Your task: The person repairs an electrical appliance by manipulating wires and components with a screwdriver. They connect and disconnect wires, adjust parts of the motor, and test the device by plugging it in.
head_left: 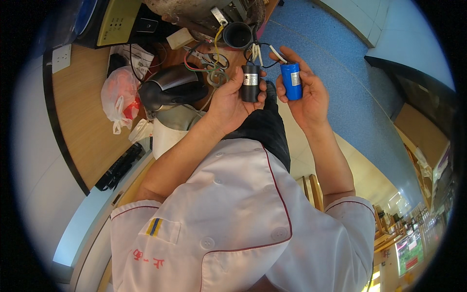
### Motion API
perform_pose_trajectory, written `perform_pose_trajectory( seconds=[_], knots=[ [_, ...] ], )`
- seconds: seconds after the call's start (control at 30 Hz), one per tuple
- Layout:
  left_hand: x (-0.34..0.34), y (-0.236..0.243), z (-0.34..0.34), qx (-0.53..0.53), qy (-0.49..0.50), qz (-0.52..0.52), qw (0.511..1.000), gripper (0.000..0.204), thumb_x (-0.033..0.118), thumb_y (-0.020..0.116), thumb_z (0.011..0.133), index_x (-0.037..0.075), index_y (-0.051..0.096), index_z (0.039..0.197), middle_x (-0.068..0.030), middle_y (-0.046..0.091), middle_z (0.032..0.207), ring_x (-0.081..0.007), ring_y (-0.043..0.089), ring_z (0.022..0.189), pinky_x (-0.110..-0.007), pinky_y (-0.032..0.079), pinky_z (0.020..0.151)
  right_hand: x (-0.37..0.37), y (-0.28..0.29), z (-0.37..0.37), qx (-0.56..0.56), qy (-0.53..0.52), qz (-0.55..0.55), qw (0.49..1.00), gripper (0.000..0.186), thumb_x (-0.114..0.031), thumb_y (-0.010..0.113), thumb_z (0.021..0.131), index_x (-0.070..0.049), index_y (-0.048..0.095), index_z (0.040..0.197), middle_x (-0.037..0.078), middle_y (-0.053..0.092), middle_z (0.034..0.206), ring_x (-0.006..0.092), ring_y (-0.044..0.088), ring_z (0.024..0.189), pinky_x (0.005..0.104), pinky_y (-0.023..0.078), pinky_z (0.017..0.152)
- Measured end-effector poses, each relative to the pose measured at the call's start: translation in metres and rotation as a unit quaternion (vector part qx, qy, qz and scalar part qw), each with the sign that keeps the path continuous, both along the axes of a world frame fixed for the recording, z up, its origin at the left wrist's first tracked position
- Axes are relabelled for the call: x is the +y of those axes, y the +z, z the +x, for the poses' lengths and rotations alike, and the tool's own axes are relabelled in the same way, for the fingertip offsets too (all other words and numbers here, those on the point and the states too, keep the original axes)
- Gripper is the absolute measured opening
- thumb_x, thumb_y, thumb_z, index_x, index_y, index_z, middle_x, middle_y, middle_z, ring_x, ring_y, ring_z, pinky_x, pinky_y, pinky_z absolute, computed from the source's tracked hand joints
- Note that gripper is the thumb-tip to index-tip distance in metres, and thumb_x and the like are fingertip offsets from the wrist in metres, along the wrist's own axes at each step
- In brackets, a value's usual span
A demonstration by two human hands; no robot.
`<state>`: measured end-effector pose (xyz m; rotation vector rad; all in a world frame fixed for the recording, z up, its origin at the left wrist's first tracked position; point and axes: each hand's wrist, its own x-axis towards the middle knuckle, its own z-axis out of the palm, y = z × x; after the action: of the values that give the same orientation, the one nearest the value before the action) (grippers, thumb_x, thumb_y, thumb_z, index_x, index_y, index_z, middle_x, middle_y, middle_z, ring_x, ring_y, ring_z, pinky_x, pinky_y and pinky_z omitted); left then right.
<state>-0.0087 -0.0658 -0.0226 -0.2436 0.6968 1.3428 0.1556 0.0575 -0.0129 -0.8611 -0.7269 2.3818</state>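
My left hand (226, 104) is closed around a black cylindrical capacitor (251, 92) with a pale label. Beside it, my right hand (314, 100) grips a blue cylindrical capacitor (290, 89), also labelled, between thumb and fingers. Both cylinders stand roughly upright, a short gap apart. White-sleeved leads (277, 54) rise from the blue one's top toward a bundle of wires. Just beyond the black capacitor is a round black cup (238, 35), fixed against a worn, dirty metal machine (194, 13). Yellow, red and green wires (217, 41) run near it.
On the wooden table (80, 97) at left lie a black-and-silver electric kettle (175, 83), a tied plastic bag (118, 92) and scissors (209, 59). A yellow-and-black appliance (116, 22) stands at the far left. Blue flooring (335, 68) stretches to the right, bordered by a dark-edged cabinet (408, 82).
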Motion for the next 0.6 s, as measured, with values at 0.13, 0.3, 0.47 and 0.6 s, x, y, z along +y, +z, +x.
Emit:
perform_pose_trajectory(
  seconds=[0.13,0.3,0.47,0.6],
  knots=[
    [0.0009,0.0018,0.0004,0.002,-0.002,-0.003,1.000,0.061,0.056,0.045,0.109,0.002,0.053,0.137,-0.0107,0.063,0.107,-0.0219,0.060,0.091,-0.033,0.050,0.082,-0.0005,-0.0012,0.0005,0.002,-0.003,0.003,1.000,0.065,-0.027,0.040,0.096,0.001,0.045,0.155,0.021,0.057,0.148,0.0148,0.058,0.078,0.0269,0.047,0.064],
    [0.0011,0.0020,0.0008,0.004,-0.003,-0.003,1.000,0.061,0.056,0.044,0.109,0.002,0.053,0.136,-0.0104,0.063,0.106,-0.0222,0.060,0.092,-0.034,0.050,0.082,0.0014,0.0004,0.0014,0.014,0.002,-0.001,1.000,0.068,-0.025,0.041,0.093,0.001,0.043,0.156,0.020,0.056,0.150,0.0165,0.058,0.080,0.0284,0.048,0.067],
    [0.0015,0.0013,0.0019,0.016,0.000,-0.006,1.000,0.060,0.056,0.044,0.109,0.003,0.054,0.136,-0.0101,0.064,0.106,-0.0231,0.059,0.091,-0.036,0.049,0.081,0.0012,-0.0007,0.0021,0.034,0.004,0.001,0.999,0.071,-0.024,0.044,0.091,0.002,0.041,0.158,0.019,0.052,0.153,0.0190,0.058,0.084,0.0312,0.049,0.071],
    [0.0021,0.0030,0.0021,0.016,0.000,-0.006,1.000,0.060,0.056,0.044,0.109,0.003,0.054,0.136,-0.0095,0.064,0.106,-0.0230,0.060,0.091,-0.036,0.049,0.080,0.0019,0.0001,0.0032,0.052,0.010,0.001,0.999,0.073,-0.023,0.045,0.090,0.002,0.039,0.158,0.018,0.050,0.154,0.0204,0.059,0.087,0.0332,0.049,0.075]
  ],
)
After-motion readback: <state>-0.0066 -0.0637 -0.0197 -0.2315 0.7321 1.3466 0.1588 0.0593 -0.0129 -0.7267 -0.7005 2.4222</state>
